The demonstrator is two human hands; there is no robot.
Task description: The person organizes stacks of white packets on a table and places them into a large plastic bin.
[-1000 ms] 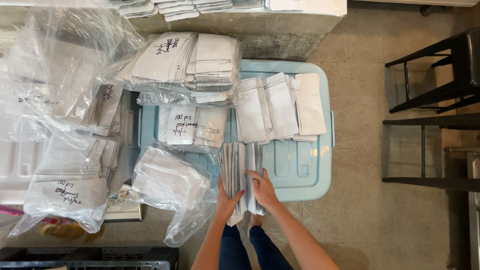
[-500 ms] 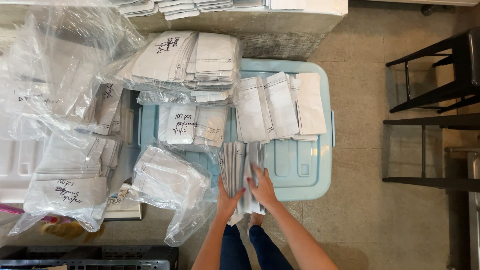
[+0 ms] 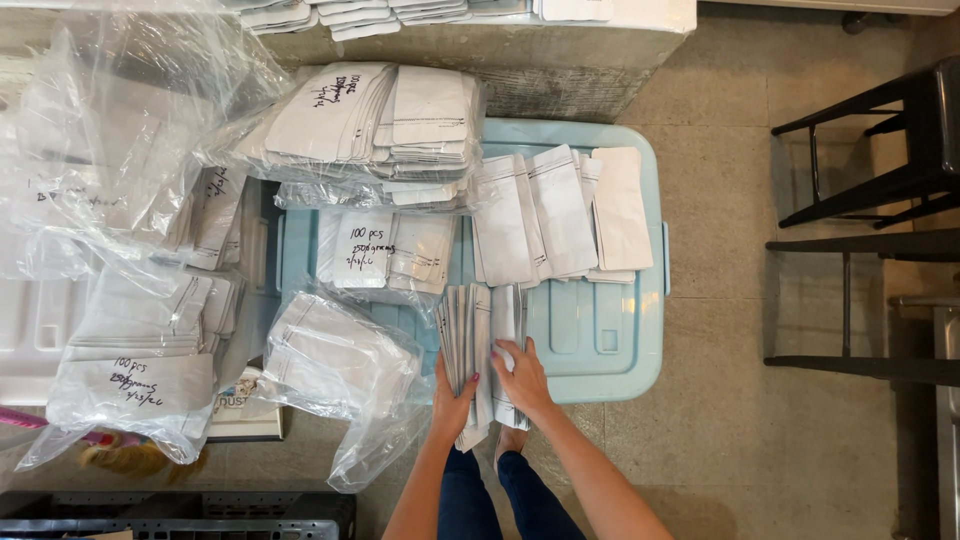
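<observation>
Left hand (image 3: 452,398) is clamped on the near end of a fanned stack of white pouches (image 3: 472,345), thumb over, fingers under the edge. Right hand (image 3: 522,378) lies flat on the same stack with its fingers spread, pressing the right-hand pouches; it pins them down and does not seem to close around them. The stack sits at the near edge of the light blue bin lid (image 3: 600,340), its far ends pointing to 12 o'clock.

At 12 to 1 o'clock from the hands, a loose row of white pouches (image 3: 560,215) lies unbagged on the lid, overlapping like shingles. At 10 to 11 o'clock, a clear bag of pouches with handwriting on it (image 3: 385,250); beyond it at 11, a bigger filled bag (image 3: 370,125). At 9 o'clock, just beside the left hand, a partly filled, open clear bag (image 3: 340,365). Farther out at 9, more filled clear bags (image 3: 135,350) are piled up. Black stool frames (image 3: 860,200) stand on the floor at 2 to 3 o'clock.

Judged from the layout: several bags are already packed and marked, one handful is being sorted or counted now, and the loose row on the lid plus the open bag remain unfinished. Roughly mid-way, though the exact count can't be told.
</observation>
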